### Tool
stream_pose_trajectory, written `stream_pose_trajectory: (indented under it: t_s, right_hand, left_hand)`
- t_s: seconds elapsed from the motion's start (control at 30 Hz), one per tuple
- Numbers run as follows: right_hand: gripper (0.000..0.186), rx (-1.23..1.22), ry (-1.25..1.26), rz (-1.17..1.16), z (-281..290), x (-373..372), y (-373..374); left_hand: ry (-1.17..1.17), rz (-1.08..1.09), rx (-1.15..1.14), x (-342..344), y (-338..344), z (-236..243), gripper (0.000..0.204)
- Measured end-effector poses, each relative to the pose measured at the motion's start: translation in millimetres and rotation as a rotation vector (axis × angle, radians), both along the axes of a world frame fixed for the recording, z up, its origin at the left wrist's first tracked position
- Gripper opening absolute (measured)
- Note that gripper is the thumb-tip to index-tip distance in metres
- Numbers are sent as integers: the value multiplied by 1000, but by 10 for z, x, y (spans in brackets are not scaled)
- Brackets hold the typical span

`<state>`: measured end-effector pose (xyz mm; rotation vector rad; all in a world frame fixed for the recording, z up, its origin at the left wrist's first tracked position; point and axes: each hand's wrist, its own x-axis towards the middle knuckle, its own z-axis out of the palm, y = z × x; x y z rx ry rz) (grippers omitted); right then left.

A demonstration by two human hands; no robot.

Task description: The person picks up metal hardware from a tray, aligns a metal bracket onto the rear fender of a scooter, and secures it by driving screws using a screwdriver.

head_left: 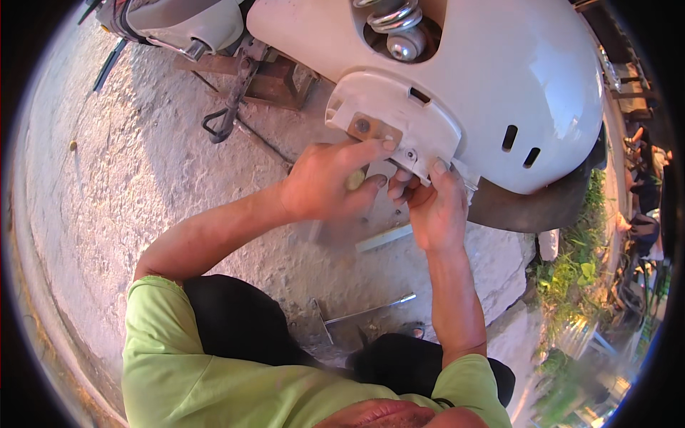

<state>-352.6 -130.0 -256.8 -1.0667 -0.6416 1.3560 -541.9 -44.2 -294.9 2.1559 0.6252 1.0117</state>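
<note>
A white scooter body panel (528,64) fills the upper right, with a coil spring shock absorber (399,25) showing through its opening. Below it juts a smaller white panel piece (385,100) with a brownish metal plate (374,129) on it. My left hand (321,182) is at this piece's lower left edge, thumb and fingers curled around a small yellowish round piece (354,179) whose kind I cannot make out. My right hand (439,207) pinches the lower right edge of the panel piece; its fingertips are partly hidden beneath.
A T-shaped metal wrench (367,312) lies on the rough ground near my knees. At the upper left are a brown block (275,82) and a metal pedal-like lever (221,125). A dark flap (528,207) hangs under the panel. Plants (571,274) grow at right; people (646,192) sit beyond.
</note>
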Motion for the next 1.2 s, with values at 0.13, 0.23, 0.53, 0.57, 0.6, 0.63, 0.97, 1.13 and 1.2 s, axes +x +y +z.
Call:
stream_pose_trajectory:
  t_s: [0.13,0.23,0.53,0.57,0.6,0.63,0.97,1.13,1.2]
  right_hand:
    - [37,-39,9,-78,-31,-14,17]
    - [34,-50,-11,-75,-6,7,38]
    - [30,-64,3,-91,43,-13,0]
    - [30,-62,5,-83,36,-10,9]
    - [30,-75,-3,-90,32,-5,18]
    - [30,-54,-1,-73,30,-1,22]
    - [27,-46,21,-69,37,15,21]
    - [29,-12,46,17,-125,133,-11]
    - [30,93,185,112,-238,219,-46]
  left_hand:
    - [-29,38,71,-12,-25,20,60]
    - [-9,47,98,-42,-67,81,63]
    - [130,63,-4,-140,-159,252,69]
    - [149,68,-23,-145,-168,264,69]
    - [165,76,-42,-148,-179,276,69]
    - [170,84,-52,-150,-192,288,69]
    - [194,119,17,-108,-224,308,75]
    - [195,137,8,-122,-247,285,72]
    - [185,109,-6,-116,-246,311,70]
